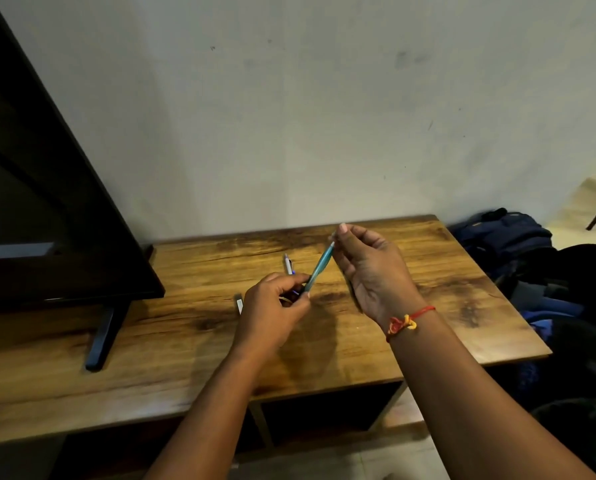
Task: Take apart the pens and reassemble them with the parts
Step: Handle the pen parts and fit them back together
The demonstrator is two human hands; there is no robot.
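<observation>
— What are you holding?

— A teal pen [319,266]. My left hand [272,308] is curled round its lower end, and my right hand [372,271] pinches the upper tip between thumb and fingertips. The pen slants up toward the right, in the air above the desk [428,306].

— Is it in one piece?

— I cannot tell. The tip is hidden by my right fingers. Something dark with a touch of blue shows inside my left fingers, too small to make out.

— Anything lying on the desk?

— A white pen [288,264] lies flat just beyond my left hand, near the teal one but apart from it. A small pale part [239,304] lies just left of my left hand, partly behind it.

— And around you?

— A dark screen [47,220] stands at the left end of the desk, with one foot of its stand on the wood. A red and yellow thread band [407,320] is tied on my right wrist. A dark blue backpack [504,233] sits past the right end of the desk, against the pale wall [324,116].
</observation>
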